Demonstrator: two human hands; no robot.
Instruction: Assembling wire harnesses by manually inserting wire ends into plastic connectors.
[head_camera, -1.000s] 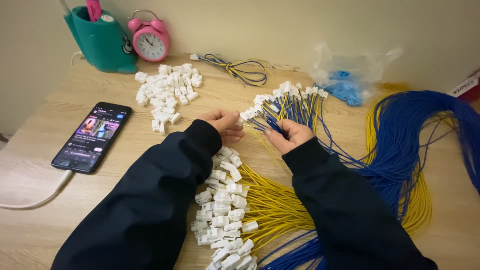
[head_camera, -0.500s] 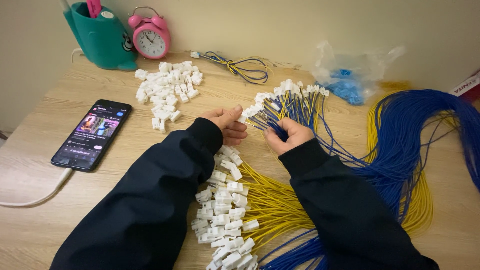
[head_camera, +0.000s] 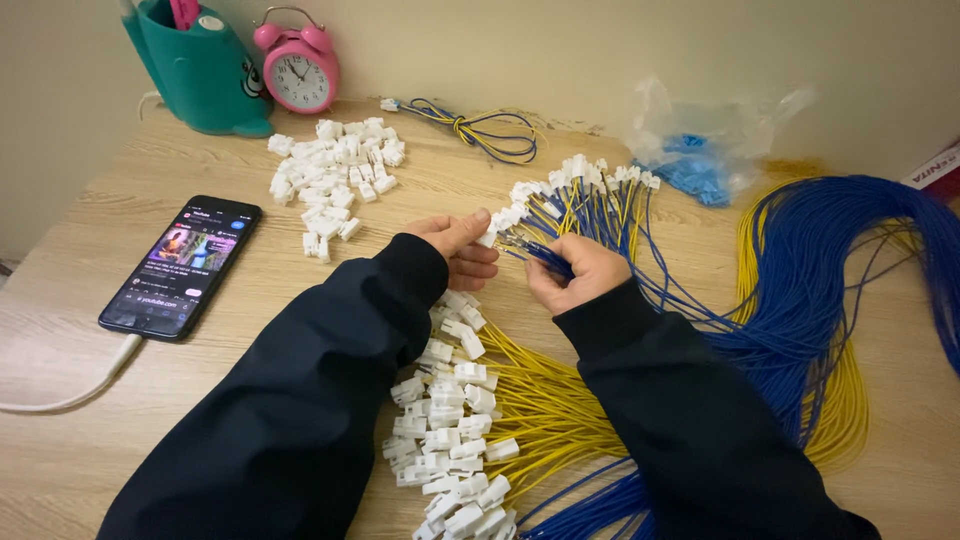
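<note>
At the centre of the frame I see my left hand pinching a small white connector between thumb and forefinger, the other fingers curled in beneath it. Just to the right, my right hand is closed in a loose fist around a bunch of blue wires, whose ends run toward the connector. The two hands sit close together, nearly touching, with the connector between them and a little above.

Beyond the right hand, toward upper centre, a fan of blue and yellow wires with white connectors spreads over the counter. Below the hands, at lower centre, lies a row of yellow wires ending in white plugs. A big hank of blue and yellow wire fills the right side.

Further out, a loose heap of white housings lies at upper left, with a dark phone, screen lit and cable attached, at the left. Along the back wall stand a teal holder, a pink alarm clock, a small coiled wire bundle and a clear bag of blue parts.
</note>
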